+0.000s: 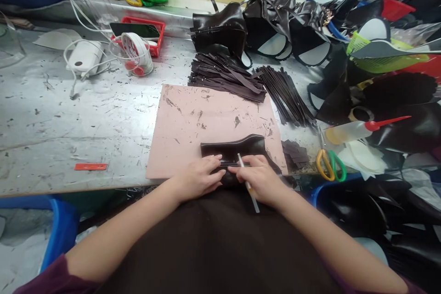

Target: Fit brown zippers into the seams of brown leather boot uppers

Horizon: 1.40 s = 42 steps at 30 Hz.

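Note:
A dark brown leather piece [241,147] lies at the near edge of a pink cutting mat [193,124]. My left hand [198,177] presses on the leather's lower left part with fingers curled and pressed down. My right hand [262,179] holds a thin white pen-like tool [248,183] in a pinch, its tip resting on a narrow strip along the leather. Both hands nearly touch each other over the piece.
Stacks of dark leather strips [223,76] and thin strips [285,94] lie behind the mat. Boot uppers [223,27] stand further back. A glue bottle with red nozzle [358,131] and yellow-green scissors [330,165] lie right. A tape roll [136,53] and charger [84,57] sit left.

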Available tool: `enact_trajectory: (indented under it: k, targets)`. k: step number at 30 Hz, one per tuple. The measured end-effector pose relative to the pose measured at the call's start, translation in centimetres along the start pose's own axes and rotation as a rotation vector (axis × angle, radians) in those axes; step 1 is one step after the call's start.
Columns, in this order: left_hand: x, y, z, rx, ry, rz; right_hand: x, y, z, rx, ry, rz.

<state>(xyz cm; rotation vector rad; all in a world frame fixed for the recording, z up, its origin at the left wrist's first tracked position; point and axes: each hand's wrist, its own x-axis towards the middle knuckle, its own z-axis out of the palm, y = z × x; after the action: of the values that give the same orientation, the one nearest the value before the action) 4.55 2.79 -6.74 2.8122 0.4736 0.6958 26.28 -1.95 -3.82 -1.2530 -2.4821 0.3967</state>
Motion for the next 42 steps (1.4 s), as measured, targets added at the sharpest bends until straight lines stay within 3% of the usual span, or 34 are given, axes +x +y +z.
enact_trajectory:
  k: [2, 8, 18, 24, 28, 33, 38, 42]
  targets:
    - [0.1, 0.0, 0.0, 0.011, -0.005, -0.004, -0.5, 0.3, -0.5, -0.04, 0.031, 0.039]
    - [0.1, 0.0, 0.0, 0.025, -0.053, -0.003, -0.1, 0.3, 0.2, -0.061, -0.034, 0.044]
    - [0.1, 0.1, 0.2, 0.025, -0.017, -0.021, 0.2, 1.0, -0.5, -0.028, -0.058, 0.098]
    - [0.0, 0.0, 0.3, 0.02, 0.006, -0.034, 0.0, 1.3, -1.0, -0.059, -0.14, 0.138]
    - [0.1, 0.0, 0.3, 0.021, 0.006, -0.018, 0.3, 1.3, -0.7, -0.029, -0.087, 0.097]
    - [0.1, 0.1, 0.2, 0.027, 0.028, -0.025, 0.1, 1.6, -1.0, -0.09, -0.152, 0.091]
    - [0.0, 0.0, 0.4, 0.026, 0.025, -0.012, 0.1, 1.2, -0.9, -0.096, -0.082, 0.076]
    - [0.0, 0.0, 0.5, 0.027, 0.022, -0.02, -0.1, 1.1, -0.8, -0.11, -0.12, 0.069]
